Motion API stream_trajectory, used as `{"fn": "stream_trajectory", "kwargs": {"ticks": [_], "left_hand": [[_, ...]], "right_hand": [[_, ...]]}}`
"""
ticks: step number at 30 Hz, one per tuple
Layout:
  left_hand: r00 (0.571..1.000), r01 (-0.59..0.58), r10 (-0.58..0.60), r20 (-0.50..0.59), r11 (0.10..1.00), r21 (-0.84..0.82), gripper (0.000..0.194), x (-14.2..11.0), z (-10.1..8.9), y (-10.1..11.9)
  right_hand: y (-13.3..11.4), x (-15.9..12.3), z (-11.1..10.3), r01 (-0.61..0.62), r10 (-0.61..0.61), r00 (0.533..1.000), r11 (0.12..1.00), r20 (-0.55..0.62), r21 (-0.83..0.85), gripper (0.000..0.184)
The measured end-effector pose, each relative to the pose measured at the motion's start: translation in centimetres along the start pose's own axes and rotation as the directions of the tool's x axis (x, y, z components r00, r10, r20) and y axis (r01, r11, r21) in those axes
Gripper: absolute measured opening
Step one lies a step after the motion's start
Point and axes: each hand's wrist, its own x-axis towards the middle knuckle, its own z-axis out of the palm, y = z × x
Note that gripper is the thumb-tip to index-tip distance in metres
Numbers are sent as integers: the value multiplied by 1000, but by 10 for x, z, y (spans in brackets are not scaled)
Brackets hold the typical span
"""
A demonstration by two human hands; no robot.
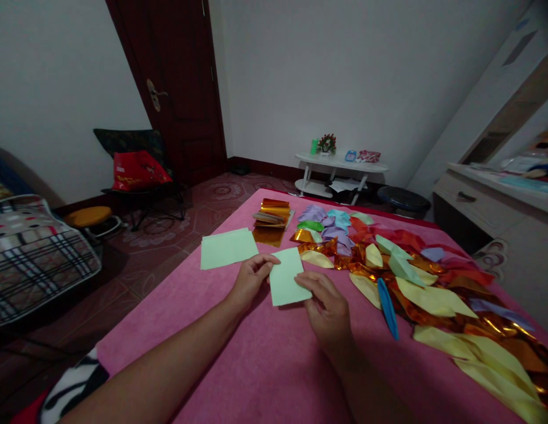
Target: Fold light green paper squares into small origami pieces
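A pale green sheet of paper (286, 282), seemingly folded to a smaller rectangle, is held up over the pink tabletop between both hands. My left hand (254, 277) pinches its left edge with thumb and fingers. On its right side, my right hand (326, 303) grips the edge, fingers across the front and thumb near the lower corner. Just beyond my left hand lies a stack of flat pale green paper (227, 248). Behind the held sheet is a pile of shiny gold foil paper (273, 219).
Many folded paper pieces in yellow (437, 297), purple, orange and gold cover the table's right side, with a blue folded piece (388, 309) nearest my right hand. The pink cloth (238, 377) covers the table. A white side table (342, 164) stands by the wall.
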Motion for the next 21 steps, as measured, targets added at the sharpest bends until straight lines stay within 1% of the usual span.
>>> {"fn": "stream_trajectory", "kwargs": {"ticks": [2, 4, 5, 7, 8, 10, 12, 13, 15, 17, 19, 21], "left_hand": [[1000, 7, -7, 9, 1000, 4, 17, 1, -1, -2], [1000, -15, 14, 5, 999, 42, 18, 2, -2, -4], [999, -44, 44, 2, 996, 78, 18, 2, -3, -5], [989, -148, 146, 21, 970, 191, 20, 2, -3, -5], [976, -215, 209, 52, 941, 262, 20, 2, -3, -5], [938, -345, 312, 149, 853, 391, 20, -1, -1, -3], [901, -432, 350, 257, 783, 447, 22, -5, 3, -1], [885, -461, 357, 299, 765, 450, 24, -6, 5, 0], [859, -501, 370, 354, 749, 434, 28, -9, 8, 2], [844, -523, 383, 376, 742, 419, 25, -10, 9, 4], [847, -517, 382, 369, 750, 412, 16, -10, 8, 4], [865, -491, 373, 336, 770, 407, 14, -9, 6, 5]], "right_hand": [[0, 1, -1, 28, -28, 1000, 999, 3, 17, 48], [0, 4, -4, 78, -78, 997, 997, -7, -6, 45], [0, 5, -6, 106, -107, 994, 994, -23, -33, 43], [1, 8, -11, 147, -154, 985, 984, -71, -100, 41], [1, 9, -13, 148, -161, 982, 981, -98, -128, 40], [3, 10, -16, 129, -152, 978, 979, -142, -160, 38], [6, 10, -16, 107, -136, 977, 979, -166, -173, 37], [6, 10, -16, 105, -135, 976, 979, -171, -175, 37], [7, 9, -14, 113, -141, 976, 979, -166, -167, 37], [6, 9, -13, 113, -133, 980, 984, -148, -140, 36], [4, 9, -12, 104, -119, 985, 988, -125, -113, 34], [2, 9, -12, 101, -113, 988, 989, -106, -110, 31]]}}
